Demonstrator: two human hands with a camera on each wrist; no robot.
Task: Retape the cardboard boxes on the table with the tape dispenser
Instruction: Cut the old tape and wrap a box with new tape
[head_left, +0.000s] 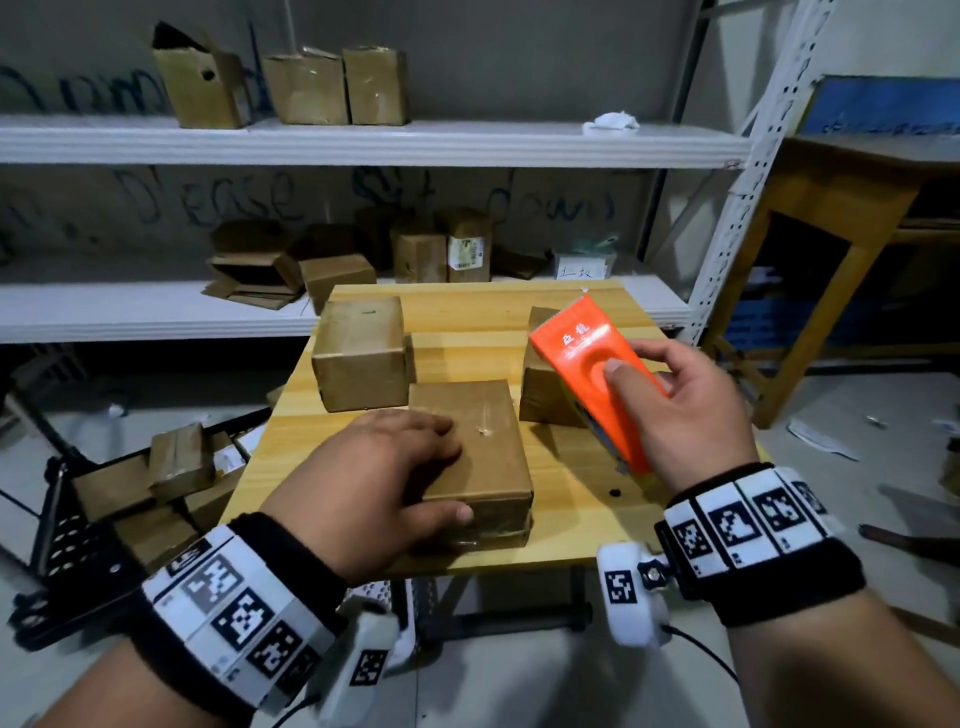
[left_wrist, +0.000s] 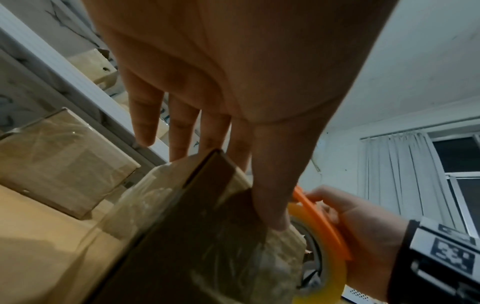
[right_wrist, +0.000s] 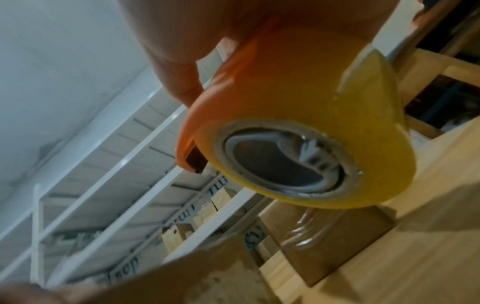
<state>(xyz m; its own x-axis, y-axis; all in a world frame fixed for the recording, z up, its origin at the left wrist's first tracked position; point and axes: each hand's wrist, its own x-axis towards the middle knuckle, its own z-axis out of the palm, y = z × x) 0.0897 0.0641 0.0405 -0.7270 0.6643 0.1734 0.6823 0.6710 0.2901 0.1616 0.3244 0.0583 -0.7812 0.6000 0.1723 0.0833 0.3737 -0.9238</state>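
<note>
Three cardboard boxes stand on the wooden table. My left hand grips the near box: fingers lie on its top, and the thumb presses its front face. The left wrist view shows that box under my left hand. My right hand holds the orange tape dispenser tilted above the table, right of the near box and in front of the right box. Its yellow tape roll fills the right wrist view. A third box sits at the back left.
White metal shelves behind the table carry several more cardboard boxes. A wooden stool stands to the right. On the floor at the left, a black perforated crate holds flattened boxes.
</note>
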